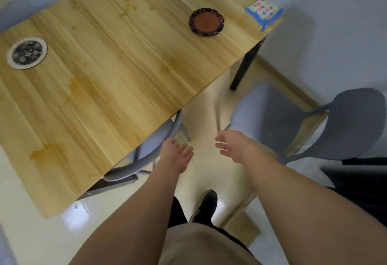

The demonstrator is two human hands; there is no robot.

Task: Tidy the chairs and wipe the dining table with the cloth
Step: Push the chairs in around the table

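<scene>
A light wooden dining table [117, 80] with brownish stains fills the upper left. A folded cloth [265, 12] with coloured dots and a blue edge lies on its far right corner. One grey chair [150, 149] is tucked under the table's near edge, only its curved back showing. A second grey chair [314, 122] stands out from the table at the right. My left hand [176, 155] hovers with straight fingers just right of the tucked chair's back. My right hand [232, 145] is open above the floor, left of the second chair's seat. Neither holds anything.
A round red-brown coaster [206, 22] with a dark rim lies near the cloth. A black-and-white round coaster [26, 52] lies at the table's left. Parts of other grey chairs [25, 9] show at the far side. A black table leg [245, 67] stands by the wall. My shoe [206, 206] is on the pale floor.
</scene>
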